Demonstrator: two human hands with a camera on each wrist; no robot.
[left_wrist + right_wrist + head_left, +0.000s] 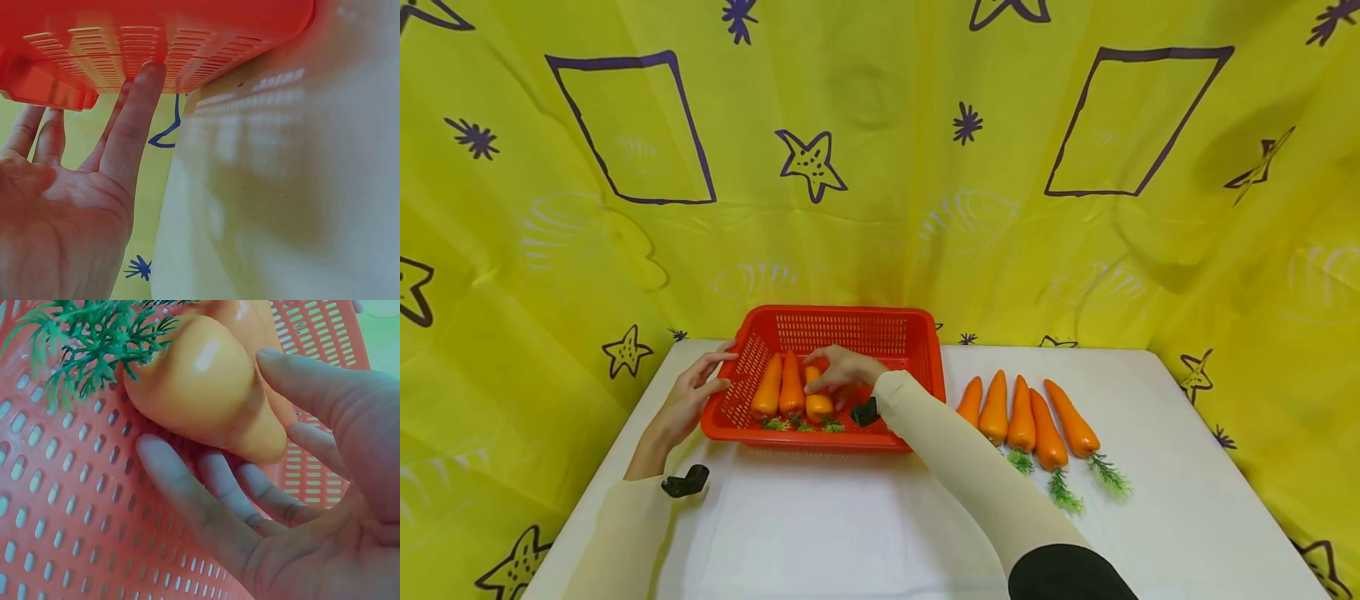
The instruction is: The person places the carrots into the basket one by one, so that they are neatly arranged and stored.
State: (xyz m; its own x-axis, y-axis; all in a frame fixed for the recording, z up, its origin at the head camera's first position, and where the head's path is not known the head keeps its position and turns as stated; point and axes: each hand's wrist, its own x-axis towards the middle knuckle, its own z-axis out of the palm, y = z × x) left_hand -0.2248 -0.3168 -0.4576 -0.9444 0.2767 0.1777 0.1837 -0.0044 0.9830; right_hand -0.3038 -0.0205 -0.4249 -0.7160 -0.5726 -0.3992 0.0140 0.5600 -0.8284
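My left hand (685, 404) is at the left end of a red plastic basket (820, 444), its extended fingers touching the slotted outer wall (125, 44). Inside the basket, at its left, three orange carrots with green tops lie side by side, tips pointing away. My right hand (842, 371) reaches in around the rightmost carrot (818, 407). In the right wrist view, loosely bent, spread fingers lie beside and below that carrot (200, 381), with the thumb close over its other side. Its leafy top (100, 344) lies over the basket's slotted floor.
Several more carrots (1022, 417) lie in a row on the white table (820, 533) right of the basket; the right forearm passes in front of the nearest. A yellow patterned curtain (880, 167) rises behind the table. Each wrist wears a small black device.
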